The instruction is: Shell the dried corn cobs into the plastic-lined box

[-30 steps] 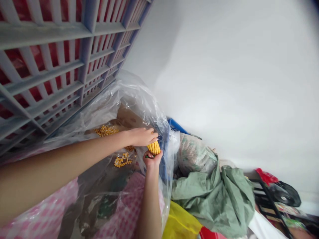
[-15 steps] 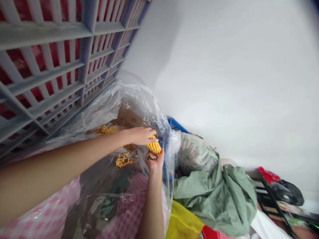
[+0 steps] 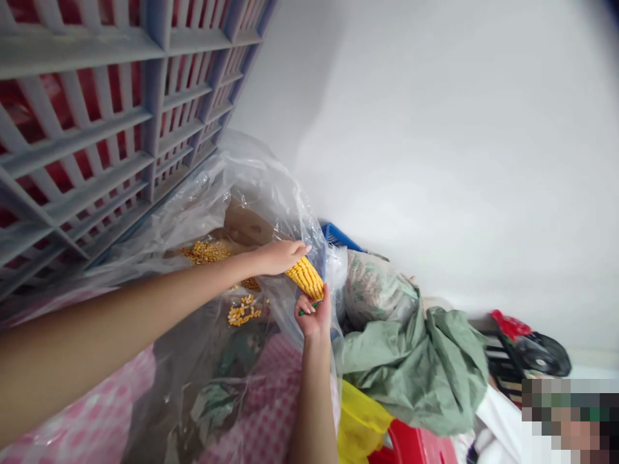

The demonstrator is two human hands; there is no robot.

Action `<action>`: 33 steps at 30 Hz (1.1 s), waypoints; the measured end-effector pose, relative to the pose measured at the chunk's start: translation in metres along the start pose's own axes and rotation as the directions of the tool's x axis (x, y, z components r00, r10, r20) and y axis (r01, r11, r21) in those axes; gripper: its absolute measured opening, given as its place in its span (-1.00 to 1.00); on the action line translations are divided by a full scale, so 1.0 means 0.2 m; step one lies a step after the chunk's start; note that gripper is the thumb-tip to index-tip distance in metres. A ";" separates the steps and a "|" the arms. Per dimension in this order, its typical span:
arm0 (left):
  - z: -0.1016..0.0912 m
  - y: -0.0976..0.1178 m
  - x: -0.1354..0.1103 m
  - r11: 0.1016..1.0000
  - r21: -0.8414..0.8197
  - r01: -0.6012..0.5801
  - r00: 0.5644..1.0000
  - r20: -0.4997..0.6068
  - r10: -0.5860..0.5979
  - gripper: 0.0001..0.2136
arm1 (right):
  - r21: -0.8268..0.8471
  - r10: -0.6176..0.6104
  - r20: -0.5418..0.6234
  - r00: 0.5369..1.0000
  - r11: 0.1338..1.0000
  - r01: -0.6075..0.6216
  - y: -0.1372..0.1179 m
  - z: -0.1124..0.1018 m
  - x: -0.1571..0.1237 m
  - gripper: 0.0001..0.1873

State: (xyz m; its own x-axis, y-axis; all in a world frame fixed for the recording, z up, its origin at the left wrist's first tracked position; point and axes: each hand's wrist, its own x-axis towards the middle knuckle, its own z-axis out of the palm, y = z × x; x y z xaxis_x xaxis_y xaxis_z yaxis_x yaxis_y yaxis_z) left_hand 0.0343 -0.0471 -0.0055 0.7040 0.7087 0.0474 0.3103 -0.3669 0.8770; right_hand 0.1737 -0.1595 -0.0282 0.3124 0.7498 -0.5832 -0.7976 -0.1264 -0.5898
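Observation:
A yellow corn cob (image 3: 306, 278), thick with kernels, is held at a slant over a clear plastic bag (image 3: 290, 193). My left hand (image 3: 280, 256) is closed around its upper end, palm down. At the lower end is my right hand (image 3: 314, 316), fingers curled and thumb up against the cob. A small green object (image 3: 308, 311) shows between the right fingers; most of it is hidden, so its kind is unclear. Below the hands, loose corn kernels (image 3: 243, 311) lie inside the bag, and a larger kernel pile (image 3: 207, 252) sits behind my left forearm.
A big grey-purple slatted crate (image 3: 157, 116) stands at the upper left, beside a white wall (image 3: 435, 129). To the right are a blue basket (image 3: 341, 237), a filled sack (image 3: 380, 287), green cloth (image 3: 416, 374), a yellow bag (image 3: 360, 422) and a red item (image 3: 416, 444). Pink checked cloth (image 3: 261, 412) lies below.
Both hands and the cob have shifted slightly right in view. More of the cob's length shows between the hands. At the lower right, a pixelated patch covers the corner.

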 end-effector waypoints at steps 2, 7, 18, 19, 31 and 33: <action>0.01 0.02 0.00 0.992 -0.101 0.074 0.993 -0.085 -0.082 -0.54 | -0.055 -0.049 0.051 0.998 0.997 0.052 -0.02 0.00 -0.01 -0.73; 0.09 -0.02 -0.01 0.929 -0.347 0.132 0.955 -0.208 -0.213 -0.53 | -0.154 -0.141 0.047 0.989 0.977 0.147 -0.04 0.03 -0.04 -0.69; 0.07 -0.10 -0.13 0.555 -0.832 -0.015 0.996 -0.059 -0.061 -0.54 | -0.033 -0.120 0.061 0.991 0.992 0.122 -0.04 0.08 -0.05 -0.69; 0.07 -0.09 -0.13 0.603 -0.797 -0.041 0.998 -0.067 -0.021 -0.54 | -0.021 -0.080 0.065 0.995 0.996 0.081 -0.04 0.07 -0.04 -0.68; 0.23 -0.14 -0.16 0.885 -0.464 0.046 0.959 -0.229 -0.169 -0.60 | -0.109 -0.080 -0.060 0.995 0.991 0.073 0.05 -0.05 -0.02 -0.64; 0.25 -0.15 -0.17 0.898 -0.434 0.065 0.946 -0.259 -0.194 -0.60 | -0.140 -0.079 -0.073 0.994 0.988 0.069 0.06 -0.06 0.00 -0.63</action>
State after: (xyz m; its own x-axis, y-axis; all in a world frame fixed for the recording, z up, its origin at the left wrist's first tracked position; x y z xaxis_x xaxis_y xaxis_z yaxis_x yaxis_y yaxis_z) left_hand 0.0340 -0.0906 -0.0574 0.4403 0.8978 -0.0012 0.0471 -0.0217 0.9987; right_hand 0.1707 -0.1691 -0.0425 0.4114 0.7084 -0.5735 -0.6943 -0.1641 -0.7007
